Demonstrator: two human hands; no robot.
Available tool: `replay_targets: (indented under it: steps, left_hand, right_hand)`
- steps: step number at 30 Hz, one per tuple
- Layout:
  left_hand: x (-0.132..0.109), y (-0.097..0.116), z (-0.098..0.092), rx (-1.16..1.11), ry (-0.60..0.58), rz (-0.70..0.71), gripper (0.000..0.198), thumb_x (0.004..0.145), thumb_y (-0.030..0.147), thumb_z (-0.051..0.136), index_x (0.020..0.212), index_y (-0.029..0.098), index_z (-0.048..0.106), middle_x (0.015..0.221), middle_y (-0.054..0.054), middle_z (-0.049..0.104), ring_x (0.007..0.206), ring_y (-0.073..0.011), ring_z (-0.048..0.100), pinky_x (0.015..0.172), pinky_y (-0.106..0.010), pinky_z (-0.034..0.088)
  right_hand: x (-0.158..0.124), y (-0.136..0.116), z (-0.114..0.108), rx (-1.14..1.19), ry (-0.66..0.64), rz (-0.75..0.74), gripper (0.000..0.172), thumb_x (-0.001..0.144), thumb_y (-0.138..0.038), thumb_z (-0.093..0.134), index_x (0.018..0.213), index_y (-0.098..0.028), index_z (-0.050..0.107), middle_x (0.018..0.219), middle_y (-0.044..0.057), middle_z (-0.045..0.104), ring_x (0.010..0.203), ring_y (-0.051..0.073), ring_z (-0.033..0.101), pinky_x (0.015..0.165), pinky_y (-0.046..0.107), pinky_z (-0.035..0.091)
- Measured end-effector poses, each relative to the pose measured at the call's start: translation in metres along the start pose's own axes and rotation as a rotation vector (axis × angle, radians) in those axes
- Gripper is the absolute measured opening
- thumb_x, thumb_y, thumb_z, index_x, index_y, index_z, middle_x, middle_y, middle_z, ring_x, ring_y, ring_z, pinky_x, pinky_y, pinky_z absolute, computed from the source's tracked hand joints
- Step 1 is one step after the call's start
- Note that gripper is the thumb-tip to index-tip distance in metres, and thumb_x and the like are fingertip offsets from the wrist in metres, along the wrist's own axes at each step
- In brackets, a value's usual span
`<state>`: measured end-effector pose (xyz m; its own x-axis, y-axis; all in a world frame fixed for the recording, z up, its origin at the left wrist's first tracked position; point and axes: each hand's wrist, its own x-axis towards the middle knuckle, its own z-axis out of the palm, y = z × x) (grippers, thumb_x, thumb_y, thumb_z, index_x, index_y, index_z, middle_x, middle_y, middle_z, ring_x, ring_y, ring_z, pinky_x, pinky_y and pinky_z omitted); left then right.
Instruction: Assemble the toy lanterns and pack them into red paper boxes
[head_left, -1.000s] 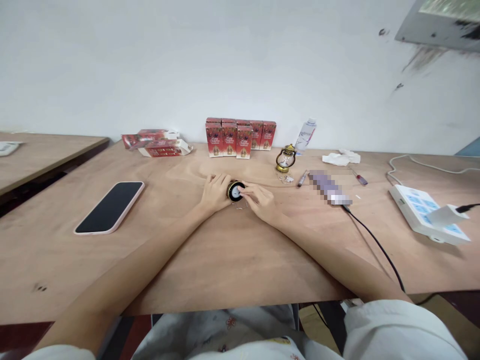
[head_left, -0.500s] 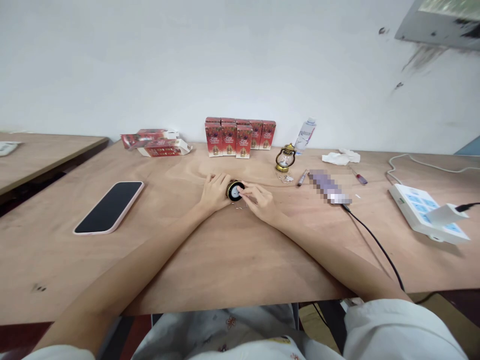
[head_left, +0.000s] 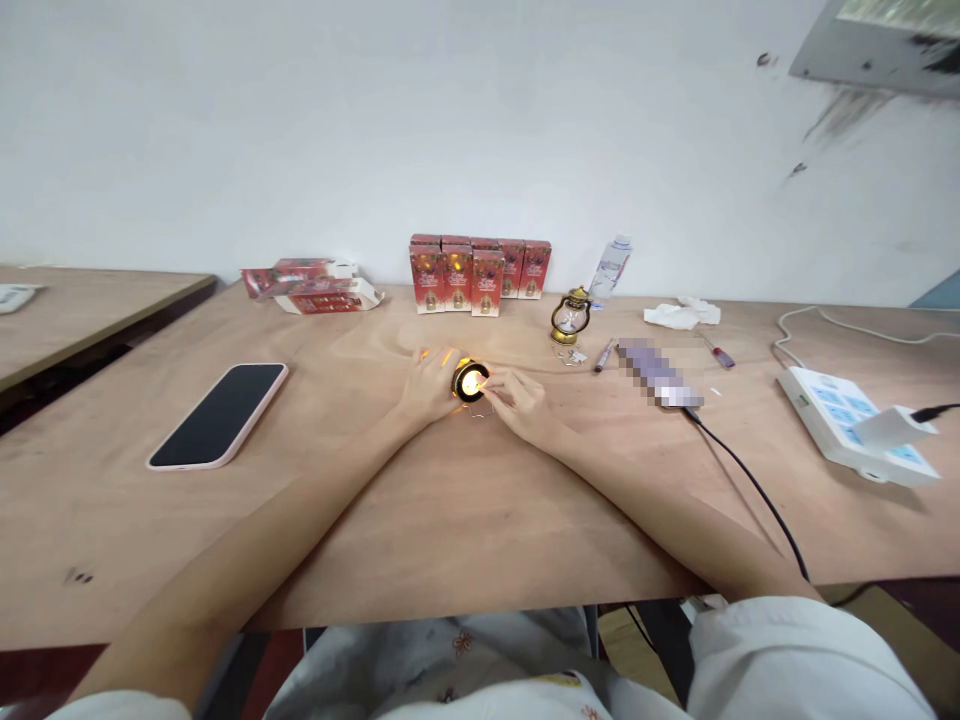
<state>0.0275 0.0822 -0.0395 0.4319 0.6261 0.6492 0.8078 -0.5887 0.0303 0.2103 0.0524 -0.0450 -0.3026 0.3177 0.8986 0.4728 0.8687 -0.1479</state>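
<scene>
My left hand (head_left: pixel 433 384) is closed around a small lantern (head_left: pixel 471 382) lying on its side, its round dark-rimmed base turned toward me. Warm yellow light glows from the base and between the fingers. My right hand (head_left: pixel 523 402) has its thumb and fingers pinched together at the right side of that base; whatever sits between the fingertips is too small to make out. A thin wire loop (head_left: pixel 480 412) shows under the lantern, between both hands. Farther back, a second brass-coloured lantern (head_left: pixel 571 318) stands upright and unlit, with small metal bits (head_left: pixel 571 357) in front of it.
Red printed boxes (head_left: pixel 457 278) stand by the wall, with opened packaging (head_left: pixel 319 290) to their left. A phone (head_left: pixel 219 416) lies at left. Right are a clear bottle (head_left: pixel 611 268), marker (head_left: pixel 604 356), tissue (head_left: pixel 682 314), blurred-out phone (head_left: pixel 658 374), screwdriver (head_left: pixel 723 357) and power strip (head_left: pixel 855 425).
The lantern in my left hand has lit up; its base was pale and unlit before. Yellow reflections now show on the boxes behind. Both hands have stayed nearly in place.
</scene>
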Motion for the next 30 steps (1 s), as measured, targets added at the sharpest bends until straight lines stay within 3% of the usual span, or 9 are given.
replay_targets:
  steps: [5, 8, 12, 17, 23, 30]
  left_hand:
    - [0.002, 0.003, -0.007, 0.037, -0.023, 0.024, 0.026, 0.077, 0.039, 0.053, 0.092, 0.017, 0.054, 0.09, -0.011, 0.066, 0.086, -0.0268, 0.06, 0.078, -0.039, 0.034]
    - [0.003, 0.004, -0.009, 0.031, -0.023, 0.022, 0.027, 0.076, 0.038, 0.053, 0.093, 0.017, 0.054, 0.092, -0.011, 0.066, 0.088, -0.0274, 0.059, 0.079, -0.04, 0.034]
    - [0.002, 0.003, -0.01, 0.025, -0.018, -0.061, 0.026, 0.073, 0.03, 0.055, 0.096, 0.018, 0.053, 0.096, -0.011, 0.066, 0.091, -0.0279, 0.059, 0.08, -0.04, 0.034]
    - [0.002, -0.002, -0.011, -0.003, 0.042, -0.192, 0.028, 0.07, 0.024, 0.056, 0.097, 0.019, 0.051, 0.1, -0.009, 0.066, 0.095, -0.0278, 0.059, 0.08, -0.039, 0.035]
    - [0.002, -0.002, -0.01, 0.013, 0.031, -0.169, 0.029, 0.069, 0.024, 0.057, 0.097, 0.019, 0.051, 0.099, -0.009, 0.066, 0.094, -0.0279, 0.059, 0.081, -0.04, 0.035]
    - [0.002, -0.003, -0.009, 0.018, 0.016, -0.167, 0.028, 0.071, 0.025, 0.057, 0.098, 0.018, 0.051, 0.099, -0.009, 0.066, 0.096, -0.0279, 0.058, 0.081, -0.039, 0.034]
  right_hand:
    - [0.003, -0.002, 0.001, 0.104, 0.002, 0.071, 0.009, 0.091, -0.018, 0.05, 0.09, -0.021, 0.058, 0.086, 0.004, 0.072, 0.102, 0.017, 0.067, 0.082, 0.028, 0.057]
    - [0.002, -0.003, 0.0, 0.147, 0.011, 0.14, 0.006, 0.09, -0.018, 0.05, 0.093, -0.021, 0.054, 0.093, 0.005, 0.073, 0.1, 0.016, 0.068, 0.084, 0.028, 0.056]
    - [0.002, 0.003, -0.001, 0.148, 0.066, 0.368, 0.008, 0.087, -0.018, 0.052, 0.094, -0.021, 0.048, 0.103, 0.008, 0.07, 0.089, 0.016, 0.07, 0.081, 0.032, 0.056]
    - [0.003, 0.014, -0.002, 0.044, -0.19, 0.59, 0.02, 0.074, -0.009, 0.058, 0.088, -0.022, 0.05, 0.087, 0.002, 0.071, 0.089, 0.02, 0.067, 0.083, 0.039, 0.052]
    - [0.001, 0.015, -0.001, -0.009, -0.338, 0.592, 0.026, 0.066, -0.009, 0.064, 0.086, -0.022, 0.054, 0.083, 0.001, 0.07, 0.088, 0.02, 0.063, 0.081, 0.039, 0.05]
    - [-0.001, 0.018, 0.002, 0.199, -0.406, 0.557, 0.032, 0.068, 0.002, 0.046, 0.091, -0.019, 0.054, 0.086, 0.003, 0.071, 0.082, 0.014, 0.067, 0.074, 0.029, 0.052]
